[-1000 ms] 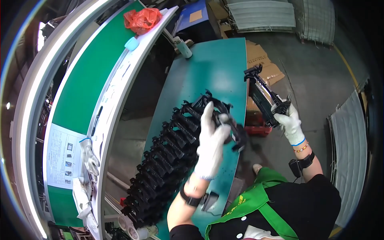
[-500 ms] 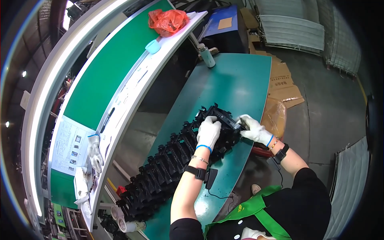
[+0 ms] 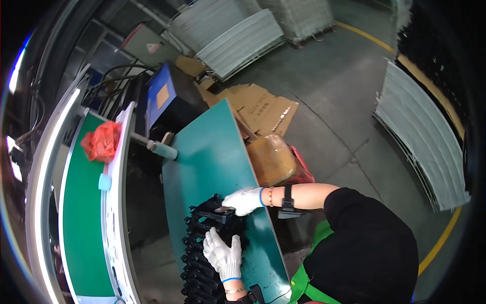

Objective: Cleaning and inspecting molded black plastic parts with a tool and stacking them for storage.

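Observation:
Black plastic parts (image 3: 196,273) are packed in a long row along the left side of the green-topped table. My left hand (image 3: 221,254), in a white knitted glove, lies over the row with its thumb spread away from the fingers; it is open. Farther along, my right hand (image 3: 244,201), gloved the same way, is closed at the far end of the row. A small greyish thing (image 3: 221,209) shows at its fingertips, too small to make out, against the endmost black part (image 3: 211,217).
A pale bottle (image 3: 163,150) lies toward the table's far left edge. Left of the table runs a lit shelf with a red plastic bag (image 3: 103,142) and a light-blue cup (image 3: 105,182). Right of the table are a wrapped brown seat (image 3: 272,159) and flattened cardboard (image 3: 263,109).
My view has swung to the right, so the table and row appear farther left and lower. The left hand's fingers have spread out over the row. The right hand stays at the far end.

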`<control>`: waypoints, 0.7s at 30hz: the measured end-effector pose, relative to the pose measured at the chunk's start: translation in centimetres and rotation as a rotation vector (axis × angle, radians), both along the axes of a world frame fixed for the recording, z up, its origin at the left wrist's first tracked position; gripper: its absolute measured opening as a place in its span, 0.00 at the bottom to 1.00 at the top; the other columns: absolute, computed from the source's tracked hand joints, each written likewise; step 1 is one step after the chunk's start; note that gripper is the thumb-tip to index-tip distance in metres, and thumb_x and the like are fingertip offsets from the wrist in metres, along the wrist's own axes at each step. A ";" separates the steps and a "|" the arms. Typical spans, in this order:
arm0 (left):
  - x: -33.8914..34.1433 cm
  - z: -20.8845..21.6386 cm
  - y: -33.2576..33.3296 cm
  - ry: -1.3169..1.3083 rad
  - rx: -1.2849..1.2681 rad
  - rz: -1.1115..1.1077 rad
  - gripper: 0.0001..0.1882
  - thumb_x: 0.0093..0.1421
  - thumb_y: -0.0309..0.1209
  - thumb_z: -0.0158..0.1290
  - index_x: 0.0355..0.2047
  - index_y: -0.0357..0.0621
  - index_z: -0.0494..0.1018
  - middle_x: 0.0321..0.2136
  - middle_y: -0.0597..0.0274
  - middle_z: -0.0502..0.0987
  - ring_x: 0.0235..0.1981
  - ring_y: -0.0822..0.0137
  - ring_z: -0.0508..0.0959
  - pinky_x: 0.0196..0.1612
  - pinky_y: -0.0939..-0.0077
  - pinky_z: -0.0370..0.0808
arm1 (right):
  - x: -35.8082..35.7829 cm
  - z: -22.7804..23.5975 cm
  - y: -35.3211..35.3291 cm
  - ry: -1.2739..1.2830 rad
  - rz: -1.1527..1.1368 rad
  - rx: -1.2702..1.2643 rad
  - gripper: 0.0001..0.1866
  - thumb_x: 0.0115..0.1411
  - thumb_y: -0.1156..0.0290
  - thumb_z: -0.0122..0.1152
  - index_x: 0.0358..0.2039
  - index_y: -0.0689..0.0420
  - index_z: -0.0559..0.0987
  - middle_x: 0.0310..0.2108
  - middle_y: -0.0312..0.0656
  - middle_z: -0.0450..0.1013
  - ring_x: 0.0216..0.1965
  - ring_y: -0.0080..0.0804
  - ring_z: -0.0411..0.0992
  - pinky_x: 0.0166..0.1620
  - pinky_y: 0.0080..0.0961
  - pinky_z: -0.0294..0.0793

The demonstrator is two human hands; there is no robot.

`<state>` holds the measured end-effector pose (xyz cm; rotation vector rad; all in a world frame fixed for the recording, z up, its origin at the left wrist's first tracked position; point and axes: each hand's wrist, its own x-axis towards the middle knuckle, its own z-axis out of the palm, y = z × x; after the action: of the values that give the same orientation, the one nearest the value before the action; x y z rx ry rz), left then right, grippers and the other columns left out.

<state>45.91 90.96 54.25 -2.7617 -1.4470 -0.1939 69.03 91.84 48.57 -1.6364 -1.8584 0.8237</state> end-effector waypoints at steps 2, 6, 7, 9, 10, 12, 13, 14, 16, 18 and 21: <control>0.0 -0.1 -0.9 -0.011 0.025 -0.013 0.41 0.53 0.45 0.63 0.64 0.40 0.68 0.66 0.45 0.67 0.67 0.44 0.65 0.67 0.48 0.63 | 0.1 0.5 -0.7 -0.017 0.015 -0.060 0.25 0.53 0.70 0.60 0.54 0.56 0.76 0.51 0.49 0.74 0.51 0.49 0.75 0.50 0.44 0.76; -0.2 1.3 -4.0 -0.036 0.070 -0.004 0.43 0.54 0.40 0.65 0.68 0.40 0.63 0.67 0.41 0.65 0.68 0.41 0.63 0.69 0.49 0.62 | -0.9 -1.1 -0.4 -0.001 -0.109 0.037 0.21 0.52 0.71 0.59 0.48 0.57 0.78 0.43 0.51 0.78 0.47 0.51 0.77 0.45 0.46 0.76; -0.9 1.2 -4.8 -0.116 0.089 -0.030 0.42 0.53 0.39 0.65 0.67 0.40 0.64 0.67 0.41 0.65 0.68 0.41 0.63 0.69 0.49 0.62 | -1.2 -1.1 -0.6 0.002 -0.117 0.041 0.21 0.52 0.71 0.59 0.48 0.57 0.78 0.43 0.51 0.78 0.47 0.51 0.77 0.45 0.46 0.76; -2.6 0.5 -6.5 -0.277 0.125 -0.083 0.42 0.53 0.35 0.65 0.67 0.40 0.65 0.66 0.42 0.66 0.67 0.42 0.64 0.69 0.50 0.62 | -1.5 -1.5 -1.7 0.134 -0.173 0.086 0.22 0.53 0.71 0.59 0.51 0.55 0.78 0.44 0.52 0.78 0.48 0.51 0.77 0.47 0.43 0.76; -3.4 -0.1 -7.3 -0.275 0.127 -0.092 0.42 0.53 0.35 0.65 0.67 0.40 0.65 0.66 0.42 0.66 0.67 0.42 0.64 0.69 0.50 0.62 | -1.6 -1.7 -2.4 0.200 -0.201 0.108 0.23 0.53 0.70 0.59 0.52 0.55 0.77 0.45 0.52 0.77 0.48 0.51 0.76 0.48 0.42 0.76; -5.2 -1.6 -9.2 -0.549 0.093 -0.179 0.36 0.53 0.32 0.63 0.63 0.40 0.70 0.60 0.43 0.70 0.63 0.44 0.68 0.67 0.52 0.65 | -2.3 -2.6 -3.7 0.279 -0.287 0.172 0.23 0.56 0.70 0.60 0.54 0.55 0.77 0.46 0.49 0.77 0.48 0.47 0.76 0.50 0.40 0.76; -6.2 -2.0 -10.1 -0.546 0.089 -0.185 0.36 0.53 0.32 0.63 0.63 0.40 0.70 0.60 0.43 0.70 0.63 0.44 0.68 0.67 0.52 0.65 | -2.8 -3.2 -4.5 0.355 -0.365 0.233 0.24 0.58 0.70 0.61 0.56 0.56 0.76 0.47 0.46 0.77 0.49 0.44 0.76 0.52 0.37 0.75; -7.2 -2.3 -11.3 -0.610 -0.009 -0.201 0.34 0.55 0.32 0.63 0.62 0.38 0.70 0.59 0.43 0.71 0.61 0.43 0.70 0.65 0.51 0.68 | -3.3 -4.0 -5.5 0.429 -0.446 0.292 0.24 0.60 0.69 0.62 0.57 0.56 0.75 0.48 0.43 0.77 0.49 0.40 0.75 0.54 0.34 0.75; -9.2 -3.4 -13.2 -0.667 -0.106 -0.205 0.32 0.58 0.32 0.63 0.62 0.35 0.71 0.59 0.42 0.71 0.59 0.43 0.72 0.63 0.51 0.70 | -5.0 -5.2 -7.0 0.586 -0.539 0.308 0.23 0.61 0.67 0.62 0.57 0.55 0.75 0.46 0.41 0.77 0.49 0.37 0.75 0.55 0.32 0.74; -10.9 -5.2 -14.8 -0.673 -0.192 -0.139 0.30 0.57 0.28 0.63 0.60 0.35 0.72 0.56 0.42 0.73 0.55 0.45 0.75 0.60 0.54 0.73 | -6.6 -6.4 -8.8 0.888 -0.726 0.348 0.21 0.64 0.63 0.61 0.56 0.53 0.75 0.44 0.38 0.77 0.49 0.32 0.75 0.55 0.29 0.73; -12.5 -6.8 -15.4 -0.580 -0.284 -0.144 0.31 0.58 0.29 0.63 0.62 0.36 0.71 0.56 0.42 0.74 0.54 0.46 0.77 0.59 0.56 0.74 | -7.7 -9.5 -12.2 0.935 -0.777 0.300 0.19 0.66 0.63 0.61 0.55 0.54 0.75 0.42 0.34 0.76 0.43 0.26 0.75 0.49 0.27 0.75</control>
<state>33.42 75.58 47.43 -3.2138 -1.4589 -0.9292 61.31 79.60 39.10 -1.2651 -0.5867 0.7088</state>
